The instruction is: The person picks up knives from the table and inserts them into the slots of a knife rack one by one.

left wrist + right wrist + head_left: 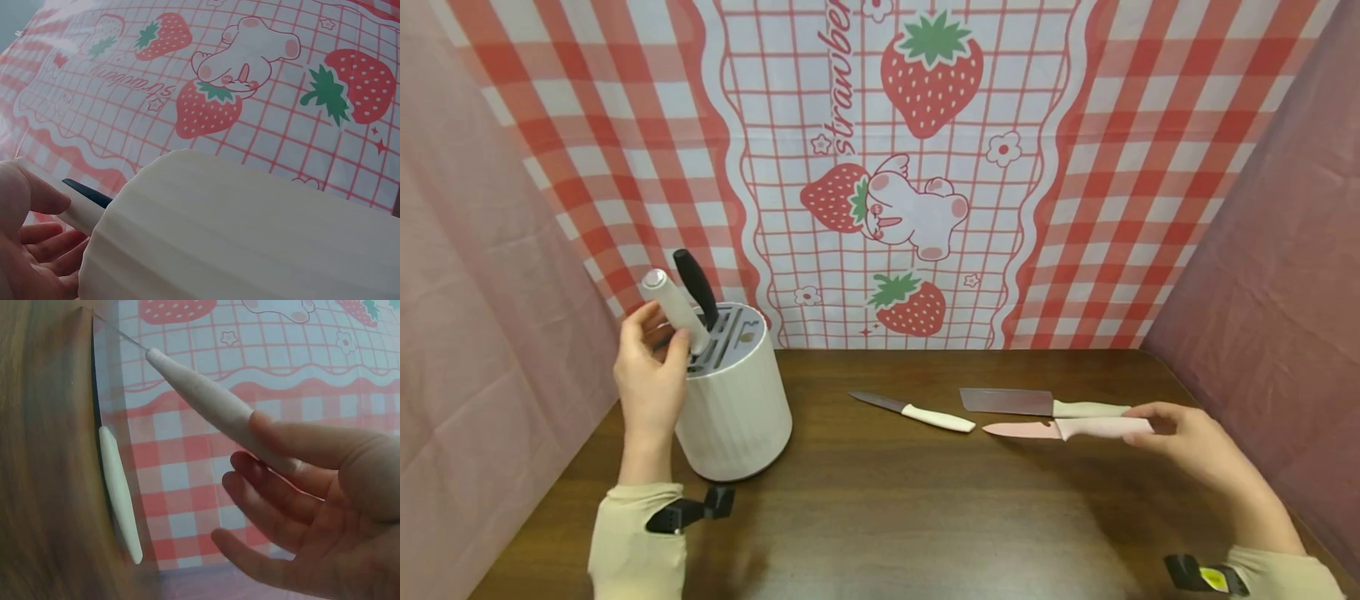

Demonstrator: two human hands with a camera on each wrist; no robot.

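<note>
My left hand [651,375] grips the white handle [676,312] of a knife standing in the slotted top of a white knife block [737,417]; its blade is hidden inside. Thumb and fingers lie on opposite sides of that handle in the left wrist view. A black handle [696,283] rises from the block just beside it. At the right, my right hand [1195,442] pinches the end of a paring knife's white handle [206,400] between thumb and fingers. This knife has a pinkish blade [1022,430], tilted with its tip low at the tabletop and its handle raised.
A white-handled cleaver [1007,402] lies flat just behind the held paring knife. Left of them, a small white-handled knife [936,418] lies on the brown wooden table [910,508]. A strawberry-print cloth [925,208] hangs behind, with pink cloth on both sides.
</note>
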